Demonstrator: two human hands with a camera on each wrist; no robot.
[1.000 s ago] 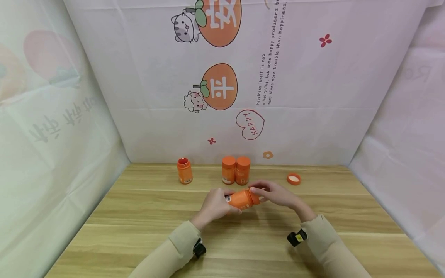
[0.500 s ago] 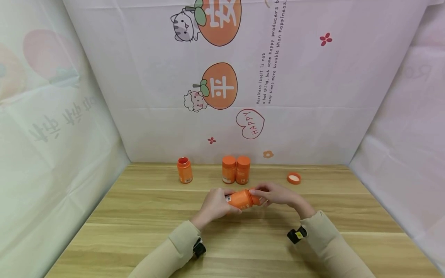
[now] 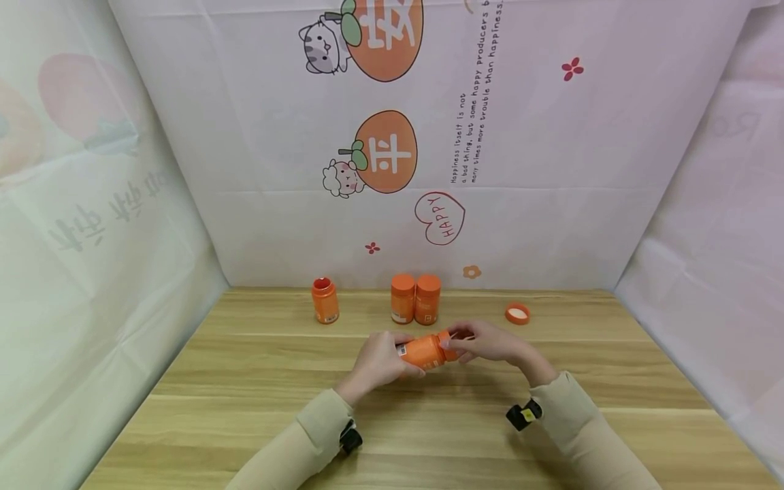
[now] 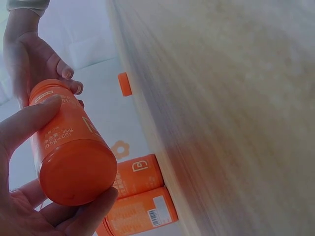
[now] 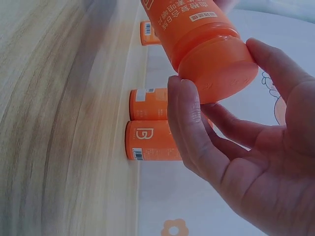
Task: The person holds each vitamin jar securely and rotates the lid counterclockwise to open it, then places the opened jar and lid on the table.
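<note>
On my left, an uncapped orange plastic bottle point(image 3: 326, 306) is standing upright on the wood-grain tabletop point(image 3: 257, 381); I am not making out its contents. The left hand point(image 3: 381, 357) is keeping its fingers clamped round a white-printed orange cylindrical bottle point(image 3: 421, 352), which is tilting above the tabletop. Behind, a capped orange bottle point(image 3: 403, 301) and a second capped bottle point(image 3: 427, 303) are standing side by side, hiding their insides. The right hand's point(image 3: 485, 341) fingers are pinching the round orange lid point(image 5: 219, 71) on the held bottle. Farther right, a loose orange cap point(image 3: 517, 314) is lying whitish inside up.
</note>
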